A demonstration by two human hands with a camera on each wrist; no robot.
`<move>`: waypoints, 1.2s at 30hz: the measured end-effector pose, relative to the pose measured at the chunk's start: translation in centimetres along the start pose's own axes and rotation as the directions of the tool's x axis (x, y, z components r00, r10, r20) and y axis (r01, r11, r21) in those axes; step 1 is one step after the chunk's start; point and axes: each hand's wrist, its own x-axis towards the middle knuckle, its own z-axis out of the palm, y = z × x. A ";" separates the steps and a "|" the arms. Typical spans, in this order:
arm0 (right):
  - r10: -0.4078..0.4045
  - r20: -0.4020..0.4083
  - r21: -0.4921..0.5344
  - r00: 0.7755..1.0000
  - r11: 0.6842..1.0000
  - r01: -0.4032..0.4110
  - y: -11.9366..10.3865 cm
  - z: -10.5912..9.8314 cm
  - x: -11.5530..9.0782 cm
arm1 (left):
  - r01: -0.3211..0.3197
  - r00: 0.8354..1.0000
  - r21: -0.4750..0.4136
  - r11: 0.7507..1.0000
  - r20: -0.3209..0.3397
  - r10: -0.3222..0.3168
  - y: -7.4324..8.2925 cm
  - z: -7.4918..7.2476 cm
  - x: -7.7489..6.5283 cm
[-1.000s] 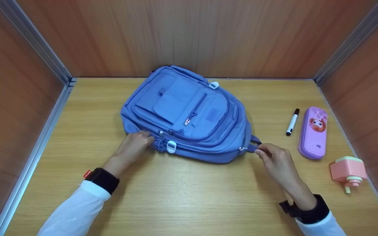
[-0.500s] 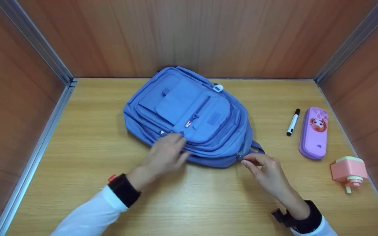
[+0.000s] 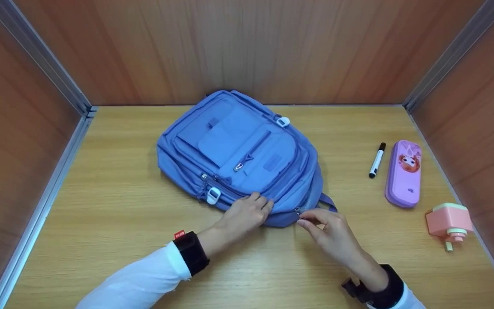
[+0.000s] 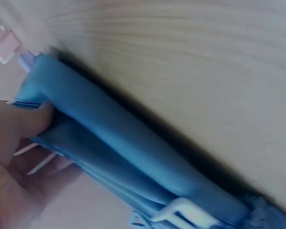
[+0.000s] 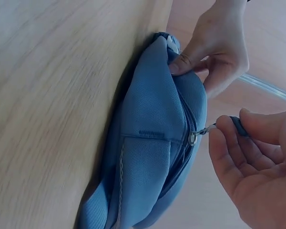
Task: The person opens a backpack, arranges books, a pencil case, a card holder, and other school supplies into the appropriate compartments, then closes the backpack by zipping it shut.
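A blue backpack (image 3: 247, 141) lies on the table with its pocketed front up. At its near side, my left hand (image 3: 247, 212) holds the edge beside the long zip, thumb low on the side fabric and fingers over the top. To the right of it, my right hand (image 3: 330, 231) pinches a cord zipper pull (image 5: 239, 126) between thumb and fingers. A metal zip slider (image 5: 192, 138) connects to that pull, near the bag's lower right corner. In the left wrist view, the side fabric (image 4: 109, 129) is folded around the left thumb. A white buckle (image 3: 213, 195) sits left of that hand.
Right of the bag lie a black-and-white marker (image 3: 377, 160), a purple pencil case (image 3: 404, 174) and a pink-and-cream pencil sharpener (image 3: 449, 221). Wooden panels (image 3: 238, 51) stand at the back and both sides of the table (image 3: 114, 206).
My left hand has moved right along the bag's near edge, past the buckle, and taken hold there. My right hand has moved left with the zip slider. The bag has turned slightly.
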 end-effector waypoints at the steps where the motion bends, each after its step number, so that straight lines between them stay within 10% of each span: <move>1: 0.005 -0.005 0.003 1.000 1.000 -0.005 0.1 -0.1 -0.1 | -0.020 1.000 -0.009 1.000 -0.018 0.020 -0.2 0.2 -0.2; 15: 0.103 -0.013 -0.025 0.995 0.994 -0.103 1.9 -1.6 0.3 | -0.199 0.978 -0.115 0.973 -0.079 0.191 -4.3 0.6 -3.5; 36: 0.222 -0.037 0.000 0.974 0.975 -0.222 3.4 -2.6 0.4 | -0.179 0.978 -0.252 0.951 -0.146 0.145 -8.0 1.0 -7.5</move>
